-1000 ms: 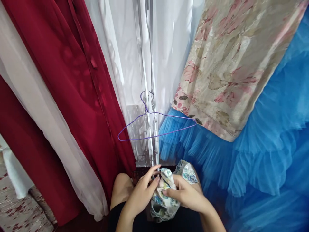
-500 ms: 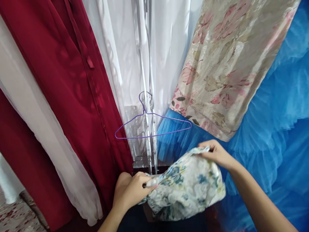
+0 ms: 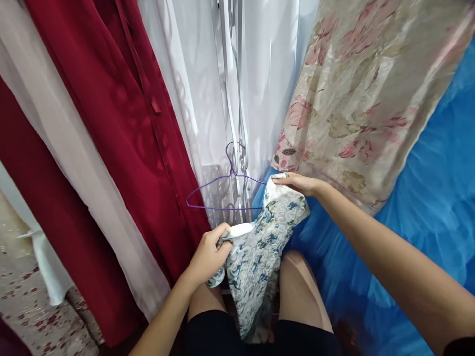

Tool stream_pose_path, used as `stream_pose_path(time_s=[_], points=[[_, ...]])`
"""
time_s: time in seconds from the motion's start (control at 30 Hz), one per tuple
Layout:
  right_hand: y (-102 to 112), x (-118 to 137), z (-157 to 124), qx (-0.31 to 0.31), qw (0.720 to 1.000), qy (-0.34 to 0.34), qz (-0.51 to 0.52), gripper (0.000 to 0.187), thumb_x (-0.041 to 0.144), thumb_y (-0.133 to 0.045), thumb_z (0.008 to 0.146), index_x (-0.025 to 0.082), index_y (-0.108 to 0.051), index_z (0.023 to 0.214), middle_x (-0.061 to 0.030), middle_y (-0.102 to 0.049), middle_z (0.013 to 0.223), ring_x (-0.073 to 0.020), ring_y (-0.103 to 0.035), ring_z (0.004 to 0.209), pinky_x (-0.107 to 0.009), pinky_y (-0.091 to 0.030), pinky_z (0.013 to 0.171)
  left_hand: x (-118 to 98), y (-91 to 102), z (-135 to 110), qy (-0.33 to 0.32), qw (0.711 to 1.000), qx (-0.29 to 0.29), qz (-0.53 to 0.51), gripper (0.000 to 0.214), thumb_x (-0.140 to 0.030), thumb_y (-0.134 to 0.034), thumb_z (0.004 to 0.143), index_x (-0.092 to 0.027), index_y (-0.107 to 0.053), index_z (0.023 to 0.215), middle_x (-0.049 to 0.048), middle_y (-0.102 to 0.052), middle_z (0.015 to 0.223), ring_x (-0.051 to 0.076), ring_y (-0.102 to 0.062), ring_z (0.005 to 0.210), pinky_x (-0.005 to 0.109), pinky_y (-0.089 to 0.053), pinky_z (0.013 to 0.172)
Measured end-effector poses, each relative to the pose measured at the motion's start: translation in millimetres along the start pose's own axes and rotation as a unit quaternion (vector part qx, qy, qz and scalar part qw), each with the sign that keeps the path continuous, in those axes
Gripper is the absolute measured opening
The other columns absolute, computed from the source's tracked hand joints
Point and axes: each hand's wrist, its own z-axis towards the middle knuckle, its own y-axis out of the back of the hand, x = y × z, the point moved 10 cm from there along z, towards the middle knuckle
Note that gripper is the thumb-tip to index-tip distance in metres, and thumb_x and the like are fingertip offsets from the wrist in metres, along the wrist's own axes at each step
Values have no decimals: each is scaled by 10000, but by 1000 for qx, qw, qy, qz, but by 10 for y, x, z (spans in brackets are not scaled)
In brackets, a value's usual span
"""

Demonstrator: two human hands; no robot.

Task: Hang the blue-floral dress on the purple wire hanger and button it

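A white garment with a blue and green floral print [image 3: 260, 247] hangs between my hands, its lower part reaching down between my knees. My left hand [image 3: 211, 254] is closed on its left upper edge. With thumb and fingers my right hand [image 3: 295, 182] pinches the right upper edge, raised higher than the left. A thin purple clothes hanger [image 3: 208, 206] hangs from a white metal strip [image 3: 229, 106] just beyond. The garment's right upper part covers the hanger's right end; whether that end is inside the garment I cannot tell.
Long clothes hang all around: a dark red one [image 3: 122, 128] and a pale one [image 3: 92, 163] at left, white fabric [image 3: 267, 74] behind the hanger, a beige floral one [image 3: 352, 99] and blue tulle [image 3: 419, 212] at right. My knees [image 3: 302, 287] are below.
My right hand has moved up and left, bringing the garment's right side over the hanger's right end. My left hand has risen slightly. The garment now hangs down longer, and my knees have come into view.
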Motion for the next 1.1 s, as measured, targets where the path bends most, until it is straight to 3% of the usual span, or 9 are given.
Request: stream_pose_path(time_s=[0.1, 0.2, 0.3, 0.37, 0.53, 0.7, 0.83, 0.93, 1.1], points=[[-219, -51, -76, 63, 997, -8, 32, 304, 323, -871, 718, 164, -748, 947, -42, -779, 824, -163, -709, 695, -243, -566, 659, 361, 194, -41, 9, 996, -19, 83, 162, -90, -426, 787, -208, -516, 851, -22, -539, 781, 162, -506, 762, 279, -378, 733], [-192, -62, -164, 46, 997, -6, 66, 395, 293, -876, 703, 181, -762, 1064, -58, -807, 948, -183, -751, 788, -253, -593, 743, 757, 398, -40, 20, 978, -24, 207, 216, -94, -438, 763, -214, -576, 877, 12, -609, 858, 211, -560, 874, 363, -387, 900], [-225, -56, -220, 57, 996, -12, 74, 359, 278, -857, 723, 160, -770, 1051, -77, -812, 955, -193, -764, 815, -256, -594, 775, 1058, 624, 57, 40, 959, -29, 281, 200, -130, -504, 733, -230, -621, 861, 20, -640, 877, 245, -586, 943, 422, -370, 981], [-288, -34, -235, 74, 995, -14, 71, 327, 286, -840, 749, 139, -769, 1033, -82, -810, 932, -189, -762, 800, -248, -588, 760, 1174, 758, 158, 55, 950, -32, 306, 161, -175, -562, 722, -236, -622, 858, 19, -660, 878, 260, -596, 956, 421, -392, 952], [-412, -8, -224, 90, 994, -16, 66, 267, 274, -840, 755, 123, -768, 963, -64, -794, 851, -171, -740, 723, -225, -568, 671, 1312, 948, 351, 88, 938, -51, 332, 110, -270, -604, 779, -239, -599, 884, 39, -683, 887, 302, -581, 968, 404, -420, 851], [-498, -102, -189, 100, 992, -15, 78, 300, 292, -826, 783, 132, -758, 1028, -79, -803, 942, -185, -751, 795, -246, -575, 730, 1451, 1071, 356, 111, 929, -116, 333, 250, -299, -519, 898, -208, -538, 1130, 113, -666, 1085, 336, -557, 1080, 433, -428, 888], [-524, -134, -201, 103, 992, -12, 78, 347, 306, -818, 787, 136, -747, 1081, -78, -805, 957, -190, -753, 783, -254, -576, 715, 1452, 1157, 345, 110, 932, -149, 313, 396, -266, -529, 885, -182, -431, 1259, 74, -648, 959, 281, -591, 965, 396, -455, 852], [-473, -129, -235, 86, 993, -20, 80, 363, 305, -819, 779, 133, -748, 1090, -92, -810, 969, -208, -765, 782, -271, -592, 720, 1344, 1193, 357, 82, 941, -146, 295, 527, -252, -566, 841, -204, -376, 1330, 33, -640, 949, 249, -584, 971, 390, -450, 906], [-454, -132, -269, 87, 991, -55, 85, 335, 266, -785, 798, 125, -756, 1101, -114, -817, 964, -230, -781, 776, -281, -615, 712, 1213, 1236, 404, 55, 960, -97, 258, 703, -263, -524, 822, -211, -252, 1469, 46, -620, 1055, 272, -525, 1109, 458, -385, 1036]])
